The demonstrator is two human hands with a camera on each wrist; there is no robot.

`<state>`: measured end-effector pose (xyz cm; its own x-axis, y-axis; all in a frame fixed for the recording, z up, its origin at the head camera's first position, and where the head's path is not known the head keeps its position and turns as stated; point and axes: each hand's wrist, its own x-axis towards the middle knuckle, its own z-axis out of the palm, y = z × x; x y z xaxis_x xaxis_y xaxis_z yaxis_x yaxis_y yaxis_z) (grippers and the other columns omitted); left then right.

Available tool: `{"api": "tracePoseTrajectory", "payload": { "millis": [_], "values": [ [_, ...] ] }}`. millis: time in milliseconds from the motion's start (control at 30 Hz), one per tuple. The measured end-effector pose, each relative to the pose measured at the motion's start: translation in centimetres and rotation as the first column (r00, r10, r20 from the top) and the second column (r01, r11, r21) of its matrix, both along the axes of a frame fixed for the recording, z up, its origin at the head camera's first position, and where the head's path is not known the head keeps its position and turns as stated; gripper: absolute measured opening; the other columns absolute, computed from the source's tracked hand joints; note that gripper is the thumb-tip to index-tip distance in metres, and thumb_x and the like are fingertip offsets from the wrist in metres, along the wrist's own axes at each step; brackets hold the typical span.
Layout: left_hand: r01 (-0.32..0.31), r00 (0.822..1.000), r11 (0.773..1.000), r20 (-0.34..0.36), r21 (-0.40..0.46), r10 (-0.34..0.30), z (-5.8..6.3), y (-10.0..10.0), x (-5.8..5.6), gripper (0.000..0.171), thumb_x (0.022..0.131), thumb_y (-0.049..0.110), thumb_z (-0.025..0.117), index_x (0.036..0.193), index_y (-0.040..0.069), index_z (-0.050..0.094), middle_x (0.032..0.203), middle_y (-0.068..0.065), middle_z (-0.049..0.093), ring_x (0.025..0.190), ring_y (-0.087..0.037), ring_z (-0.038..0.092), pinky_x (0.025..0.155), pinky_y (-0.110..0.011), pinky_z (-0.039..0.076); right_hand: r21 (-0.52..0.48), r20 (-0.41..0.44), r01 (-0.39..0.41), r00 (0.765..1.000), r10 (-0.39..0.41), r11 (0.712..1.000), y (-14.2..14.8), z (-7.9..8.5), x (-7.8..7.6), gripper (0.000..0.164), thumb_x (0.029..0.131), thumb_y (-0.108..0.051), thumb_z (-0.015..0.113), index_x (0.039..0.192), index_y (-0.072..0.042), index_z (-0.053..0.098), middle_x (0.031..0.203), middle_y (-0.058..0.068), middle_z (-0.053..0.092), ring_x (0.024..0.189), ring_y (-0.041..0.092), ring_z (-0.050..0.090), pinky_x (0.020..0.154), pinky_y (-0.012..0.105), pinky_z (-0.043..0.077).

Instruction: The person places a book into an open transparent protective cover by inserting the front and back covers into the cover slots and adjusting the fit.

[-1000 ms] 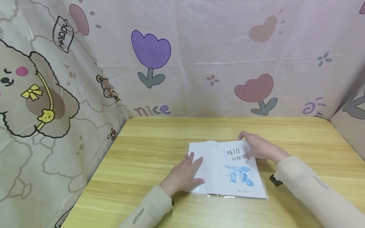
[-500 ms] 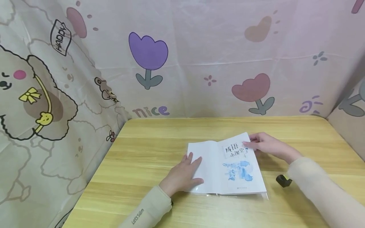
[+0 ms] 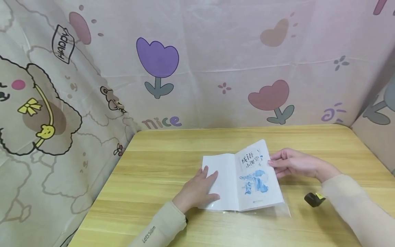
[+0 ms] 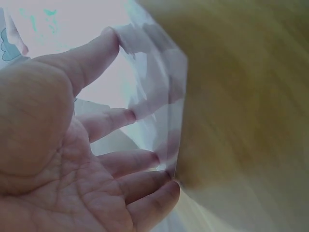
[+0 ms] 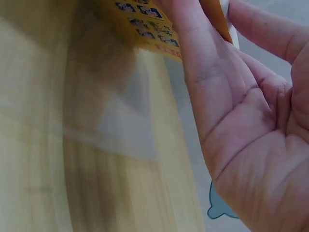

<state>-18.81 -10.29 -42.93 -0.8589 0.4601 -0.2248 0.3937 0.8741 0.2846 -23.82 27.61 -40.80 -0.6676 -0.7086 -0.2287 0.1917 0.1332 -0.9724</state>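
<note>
An open book lies on the table, its title page showing dark Chinese characters and a blue picture. My left hand rests with spread fingers on its blank left side. In the left wrist view, those fingertips touch the clear plastic cover along its edge. My right hand pinches the book's right edge between thumb and fingers, and that half is tilted up off the table. Beneath it, the right wrist view shows the orange back cover with small pictures. A clear plastic flap hangs apart from the orange cover.
The wooden table extends around the book. Behind it hangs a printed cloth, with another cloth at the left side. A small black and yellow object shows beneath the right wrist.
My right hand has moved to the right and raised the book's right half, which now stands clear of the plastic flap. The left hand stays on the left side.
</note>
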Motion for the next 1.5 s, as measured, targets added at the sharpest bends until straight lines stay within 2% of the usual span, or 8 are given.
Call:
{"api": "tracePoseTrajectory", "payload": {
  "millis": [200,367,533,767,967,1167,1367,1500],
  "values": [
    [-0.014,1.000,1.000,0.012,0.000,0.014,-0.1,0.3,0.0,0.082,0.098,0.051,0.075,0.166,0.018,0.043,0.175,-0.025,0.027,0.162,-0.048,0.030,0.122,-0.064,0.043,0.048,-0.050,0.078,0.996,-0.076,0.996,-0.7,0.7,0.1,0.027,0.110,-0.010,0.058,0.124,0.009,0.071,0.114,0.010,0.083,0.099,0.021,0.083,0.090,0.037,0.066],
    [-0.020,1.000,1.000,0.014,-0.012,0.020,0.0,0.4,0.0,0.083,0.097,0.052,0.076,0.166,0.019,0.043,0.176,-0.024,0.027,0.162,-0.047,0.030,0.122,-0.064,0.043,0.076,-0.084,0.122,0.990,-0.115,0.990,-1.4,1.3,0.4,0.032,0.110,-0.012,0.059,0.126,0.015,0.068,0.112,0.010,0.083,0.097,0.021,0.083,0.089,0.036,0.066],
    [-0.021,1.000,1.000,0.016,0.002,0.021,0.1,0.3,0.1,0.083,0.097,0.051,0.076,0.166,0.019,0.042,0.176,-0.024,0.026,0.162,-0.047,0.029,0.122,-0.064,0.043,0.155,-0.158,0.171,0.976,-0.147,0.973,-2.7,2.1,0.6,0.040,0.109,-0.017,0.062,0.129,0.017,0.066,0.109,0.009,0.084,0.092,0.018,0.082,0.085,0.035,0.068],
    [-0.025,1.000,0.999,-0.007,0.025,0.025,-0.4,-0.2,0.0,0.084,0.097,0.050,0.076,0.166,0.018,0.042,0.175,-0.025,0.027,0.162,-0.047,0.029,0.120,-0.066,0.044,0.226,-0.216,0.234,0.958,-0.186,0.946,-4.6,3.3,0.3,0.039,0.106,-0.022,0.067,0.124,0.013,0.071,0.106,0.011,0.084,0.087,0.016,0.081,0.082,0.033,0.068],
    [-0.013,1.000,0.998,-0.021,0.063,0.014,-0.8,-0.2,-0.1,0.081,0.096,0.049,0.079,0.161,0.013,0.047,0.173,-0.027,0.031,0.160,-0.049,0.032,0.124,-0.064,0.041,0.225,-0.222,0.279,0.948,-0.229,0.934,-5.6,3.7,0.7,0.038,0.105,-0.019,0.069,0.121,0.015,0.072,0.103,0.012,0.083,0.085,0.016,0.081,0.081,0.034,0.068],
    [-0.010,1.000,0.998,-0.026,0.066,0.012,-0.7,-0.3,-0.1,0.078,0.095,0.048,0.080,0.157,0.011,0.052,0.172,-0.026,0.035,0.159,-0.049,0.034,0.125,-0.063,0.039,0.224,-0.257,0.324,0.929,-0.265,0.919,-7.2,3.8,0.9,0.033,0.102,-0.021,0.072,0.113,0.011,0.075,0.103,0.014,0.082,0.086,0.020,0.081,0.081,0.035,0.068],
    [0.008,0.999,0.997,-0.036,0.082,-0.005,-0.7,-0.5,-0.2,0.074,0.097,0.047,0.078,0.156,0.010,0.054,0.171,-0.025,0.037,0.158,-0.049,0.036,0.124,-0.063,0.041,0.207,-0.306,0.365,0.905,-0.295,0.907,-8.7,3.6,1.1,0.027,0.101,-0.020,0.073,0.100,0.007,0.076,0.098,0.012,0.082,0.083,0.018,0.079,0.079,0.034,0.068],
    [0.013,0.998,0.993,-0.056,0.121,-0.007,-0.7,-0.9,-0.5,0.065,0.100,0.042,0.075,0.153,0.008,0.058,0.167,-0.023,0.045,0.155,-0.049,0.042,0.122,-0.064,0.043,0.198,-0.347,0.395,0.884,-0.312,0.897,-9.5,3.6,1.1,0.026,0.100,-0.020,0.074,0.089,0.003,0.073,0.094,0.011,0.081,0.081,0.017,0.078,0.076,0.033,0.068]
  ]
}}
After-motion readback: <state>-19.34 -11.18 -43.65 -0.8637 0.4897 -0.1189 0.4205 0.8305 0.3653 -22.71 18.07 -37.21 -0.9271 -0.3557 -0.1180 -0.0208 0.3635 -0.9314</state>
